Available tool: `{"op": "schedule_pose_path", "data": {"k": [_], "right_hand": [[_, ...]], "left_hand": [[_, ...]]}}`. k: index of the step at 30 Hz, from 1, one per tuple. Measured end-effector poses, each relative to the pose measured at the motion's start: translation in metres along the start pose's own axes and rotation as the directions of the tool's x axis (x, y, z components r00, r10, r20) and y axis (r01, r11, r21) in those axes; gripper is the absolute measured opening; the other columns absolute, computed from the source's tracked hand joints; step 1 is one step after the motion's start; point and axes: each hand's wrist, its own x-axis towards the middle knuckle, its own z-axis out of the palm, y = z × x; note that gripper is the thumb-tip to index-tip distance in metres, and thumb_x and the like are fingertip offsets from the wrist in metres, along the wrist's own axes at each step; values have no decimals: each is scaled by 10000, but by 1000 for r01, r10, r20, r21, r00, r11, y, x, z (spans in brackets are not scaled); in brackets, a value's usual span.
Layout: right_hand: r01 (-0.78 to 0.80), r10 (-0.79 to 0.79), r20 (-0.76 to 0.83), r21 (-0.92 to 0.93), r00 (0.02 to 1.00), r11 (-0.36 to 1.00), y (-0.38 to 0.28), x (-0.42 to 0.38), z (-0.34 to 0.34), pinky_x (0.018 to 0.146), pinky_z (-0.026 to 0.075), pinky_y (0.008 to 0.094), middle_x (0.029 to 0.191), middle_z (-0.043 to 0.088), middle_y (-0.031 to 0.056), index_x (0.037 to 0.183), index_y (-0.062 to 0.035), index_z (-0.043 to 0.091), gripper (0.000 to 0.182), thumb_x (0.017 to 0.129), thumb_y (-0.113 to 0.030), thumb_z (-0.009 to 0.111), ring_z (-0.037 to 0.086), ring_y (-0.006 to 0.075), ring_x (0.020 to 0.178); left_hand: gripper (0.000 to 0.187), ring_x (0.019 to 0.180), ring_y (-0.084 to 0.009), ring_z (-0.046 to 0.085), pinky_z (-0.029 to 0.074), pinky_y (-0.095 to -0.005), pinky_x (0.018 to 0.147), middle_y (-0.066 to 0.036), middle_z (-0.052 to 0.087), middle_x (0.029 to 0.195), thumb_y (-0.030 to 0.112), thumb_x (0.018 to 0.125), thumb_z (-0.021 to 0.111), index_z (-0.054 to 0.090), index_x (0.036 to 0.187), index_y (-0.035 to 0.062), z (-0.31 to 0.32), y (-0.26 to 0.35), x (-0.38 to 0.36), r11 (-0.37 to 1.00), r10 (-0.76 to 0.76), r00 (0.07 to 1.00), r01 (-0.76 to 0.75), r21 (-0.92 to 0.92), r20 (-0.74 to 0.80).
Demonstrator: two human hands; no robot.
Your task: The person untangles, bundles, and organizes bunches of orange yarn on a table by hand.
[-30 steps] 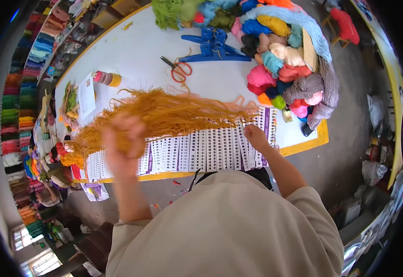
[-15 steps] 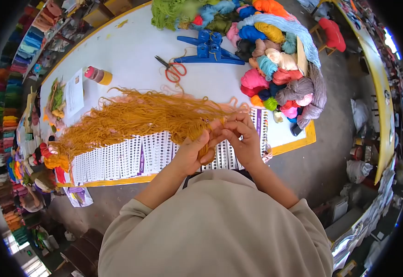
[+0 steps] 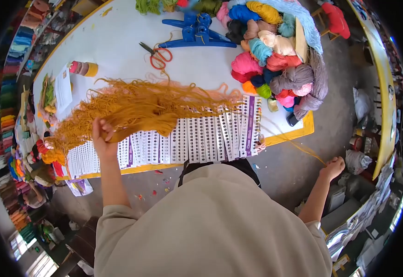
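Observation:
A long pile of golden-brown yarn [image 3: 137, 108] lies across the white table, over rows of white punched cards [image 3: 187, 141]. At the pile's left part, my left hand [image 3: 104, 136] is closed round part of the yarn, its fingers partly against the strands. Far out to the right, past the table edge, my right hand [image 3: 333, 167] is closed on a thin golden strand [image 3: 303, 148], which stretches back toward the cards. Pale pink yarn [image 3: 224, 91] shows behind the golden pile.
Red-handled scissors [image 3: 160, 58] and a blue stand [image 3: 197, 34] lie behind the yarn. Many coloured skeins [image 3: 275, 60] are heaped at the right. A yarn cone [image 3: 84, 69] and a paper sheet [image 3: 63, 89] are at the left, a dark phone-like object [image 3: 292, 120] near the right edge.
My hands have parted from close together at the yarn's right end. The left moved left along the pile; the right swung far right, drawing out a strand. The view has shifted slightly.

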Motion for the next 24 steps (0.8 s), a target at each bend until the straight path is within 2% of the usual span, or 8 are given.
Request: {"op": "schedule_pose_path", "data": {"k": [1, 3, 4, 5, 6, 9, 15, 24], "right_hand": [[-5, 5, 10, -9, 1000, 1000, 24, 25, 2, 521, 385, 240, 761, 513, 10, 927, -86, 535, 65, 906, -132, 494, 454, 101, 606], [636, -400, 540, -372, 741, 676, 89, 59, 15, 605, 416, 250, 826, 515, 4, 1016, -92, 544, 140, 947, -184, 466, 495, 109, 695], [-147, 189, 449, -126, 874, 981, 35, -38, 70, 680, 434, 288, 892, 529, 13, 1026, -73, 563, 205, 967, -237, 454, 514, 111, 772], [-3, 142, 668, -205, 730, 979, 84, -33, 88, 671, 440, 302, 881, 549, 36, 1019, -56, 576, 240, 974, -253, 445, 523, 108, 780], [683, -83, 869, -320, 487, 657, 92, -66, 113, 634, 437, 289, 828, 558, 50, 1008, -41, 572, 243, 980, -239, 435, 523, 101, 728], [586, 38, 977, -157, 210, 795, 95, -162, 170, 588, 480, 395, 700, 588, 155, 982, -65, 547, 148, 941, -196, 489, 619, 318, 653], [639, 63, 998, -67, 29, 767, 117, -208, 234, 611, 479, 466, 736, 633, 176, 956, -92, 545, 137, 915, -223, 550, 631, 375, 710], [665, 183, 968, -25, -170, 746, 131, -224, 264, 614, 489, 448, 745, 631, 141, 984, -142, 536, 143, 924, -271, 537, 636, 340, 704]], "left_hand": [[169, 583, -27, 457, 316, -113, 387, 3, 544, 772, 201, 947, 572, 586, 1034, 57, 0, -17, -1, 996, -70, 995, 66, 54, 75], [192, 570, -12, 441, 289, -106, 388, 25, 539, 772, 191, 926, 607, 587, 1060, 55, -7, -76, 6, 929, -369, 896, 361, 78, 249], [190, 560, -8, 435, 283, -114, 389, 41, 532, 748, 193, 899, 644, 617, 1040, 68, 9, -109, -2, 837, -545, 817, 544, 61, 187], [177, 569, -10, 456, 293, -123, 393, 44, 561, 760, 213, 876, 674, 649, 999, 89, 20, -143, -15, 770, -593, 805, 556, 312, 28], [159, 593, -12, 499, 304, -133, 394, 28, 620, 822, 221, 856, 697, 666, 956, 101, 26, -181, -18, 703, -626, 779, 588, 399, -45], [183, 620, -27, 554, 299, -145, 374, -39, 681, 930, 188, 859, 677, 645, 995, 71, 37, -265, -29, 461, -763, 627, 698, 548, -156], [103, 479, -129, 606, 416, -262, 425, -51, 618, 582, 95, 802, 662, 649, 748, 9, 51, -335, -43, 302, -481, 877, 190, 934, -23], [86, 467, -116, 536, 402, -256, 439, -39, 572, 584, 74, 827, 646, 627, 786, 1, 52, -356, -30, 459, -382, 922, 137, 878, 56]]}}
